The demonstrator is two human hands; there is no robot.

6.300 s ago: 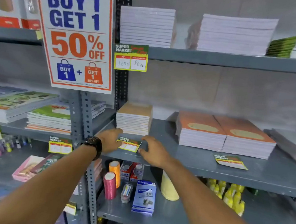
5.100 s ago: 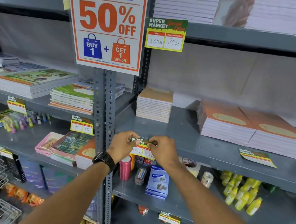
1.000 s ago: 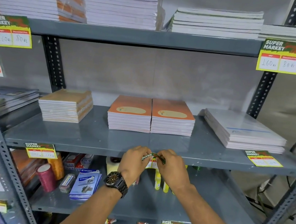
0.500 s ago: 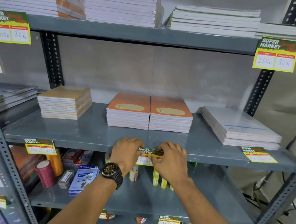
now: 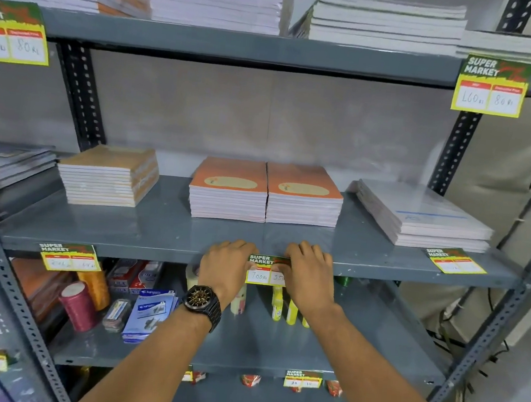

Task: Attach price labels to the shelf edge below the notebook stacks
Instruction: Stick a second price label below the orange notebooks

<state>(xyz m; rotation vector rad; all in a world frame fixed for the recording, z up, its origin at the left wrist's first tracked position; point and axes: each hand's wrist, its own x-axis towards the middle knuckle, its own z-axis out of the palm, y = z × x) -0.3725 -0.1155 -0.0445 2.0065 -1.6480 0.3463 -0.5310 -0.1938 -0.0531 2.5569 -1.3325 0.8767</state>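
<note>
A green and yellow price label (image 5: 263,269) hangs on the front edge of the grey middle shelf (image 5: 142,249), below two orange notebook stacks (image 5: 264,194). My left hand (image 5: 223,268) presses its left end and my right hand (image 5: 309,274) covers its right end, fingers curled over the shelf lip. A tan notebook stack (image 5: 108,174) stands at the left with a fixed label (image 5: 69,256) on the edge beneath it. A white notebook stack (image 5: 421,216) lies at the right, with a loose label (image 5: 454,260) lying flat on the shelf in front of it.
The upper shelf holds tall notebook stacks and two price labels (image 5: 492,85). The lower shelf carries thread spools (image 5: 77,306), blue packets (image 5: 149,314) and yellow bottles (image 5: 283,306). Perforated grey uprights (image 5: 484,338) frame the unit. Cables hang at the far right.
Since 6.3 s ago I moved from the left bay to the middle. In the last second both hands brought the label up onto the shelf edge and now press it flat.
</note>
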